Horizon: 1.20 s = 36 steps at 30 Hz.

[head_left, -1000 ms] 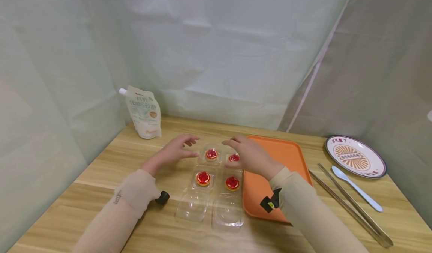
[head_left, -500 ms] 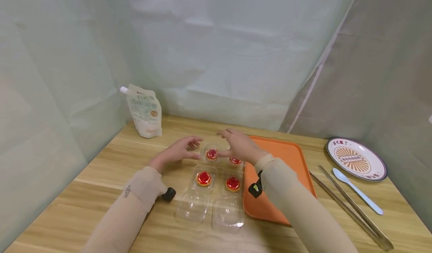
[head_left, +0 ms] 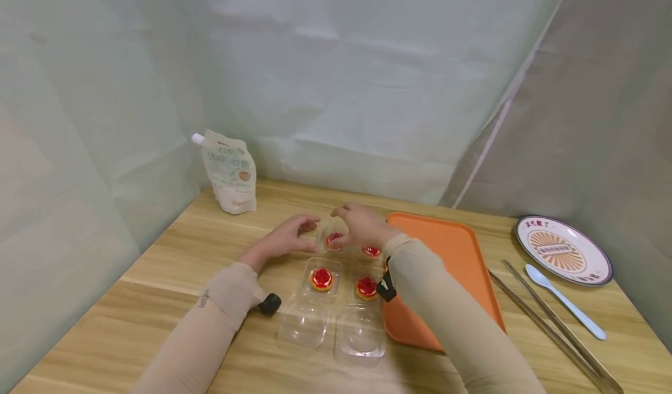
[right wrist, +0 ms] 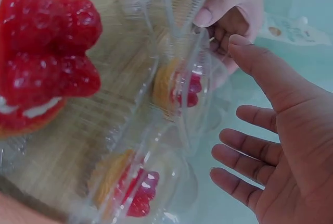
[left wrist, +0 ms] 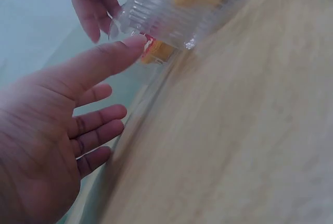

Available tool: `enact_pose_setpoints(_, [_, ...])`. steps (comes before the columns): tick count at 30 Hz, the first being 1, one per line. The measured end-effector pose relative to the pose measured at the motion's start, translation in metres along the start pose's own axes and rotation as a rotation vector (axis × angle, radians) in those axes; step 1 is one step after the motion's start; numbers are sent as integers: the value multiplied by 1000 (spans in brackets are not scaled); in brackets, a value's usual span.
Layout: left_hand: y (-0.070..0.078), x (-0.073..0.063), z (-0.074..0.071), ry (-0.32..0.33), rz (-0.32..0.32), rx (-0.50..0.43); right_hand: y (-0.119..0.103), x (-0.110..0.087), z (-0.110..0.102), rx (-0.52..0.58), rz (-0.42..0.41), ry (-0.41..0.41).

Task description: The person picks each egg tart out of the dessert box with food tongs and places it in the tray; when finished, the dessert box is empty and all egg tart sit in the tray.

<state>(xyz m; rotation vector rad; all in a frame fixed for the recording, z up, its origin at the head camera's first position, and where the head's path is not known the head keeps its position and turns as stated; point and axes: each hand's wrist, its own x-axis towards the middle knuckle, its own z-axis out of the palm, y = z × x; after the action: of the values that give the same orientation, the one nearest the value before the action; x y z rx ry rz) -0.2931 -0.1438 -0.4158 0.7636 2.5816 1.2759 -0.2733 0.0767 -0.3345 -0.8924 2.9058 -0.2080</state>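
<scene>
Small tarts with red berry topping sit in clear plastic boxes, two at the back and two nearer. My right hand (head_left: 362,226) reaches over the back right tart (head_left: 371,251), with thumb and fingers around the far side of the back left tart (head_left: 334,240). On the left of that same box, my left hand (head_left: 286,237) has its thumb tip right at the plastic edge. Both hands have loosely bent, spread fingers. The front left tart (head_left: 321,279) and front right tart (head_left: 367,288) lie uncovered, their clear lids (head_left: 304,323) folded back toward me.
An orange tray (head_left: 441,248) lies directly right of the boxes, partly under my right forearm. Farther right are metal tongs (head_left: 562,330), a pale blue spoon (head_left: 567,303) and a patterned plate (head_left: 564,251). A spouted pouch (head_left: 231,175) stands at the back left.
My right hand has moved left, from the back right box over to the back left one. My left hand has shifted slightly right, closer to that box. The tarts stay in place.
</scene>
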Motion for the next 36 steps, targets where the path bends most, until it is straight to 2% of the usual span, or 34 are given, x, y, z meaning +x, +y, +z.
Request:
enact_pose_setpoints(8, [4,0,8,9,50,108,-1,9,7,-60,17,-49])
enact_pose_setpoints(18, [5,2,8,18,48,158,-4,17,10,-115,-8,-79])
enact_pose_setpoints(25, [7,0,7,17,25,166,-8,16,11,-130,-26,-74])
enact_pose_setpoints(36, [9,-4,6,27,30,164,-9,18,13,-151,-46,-56])
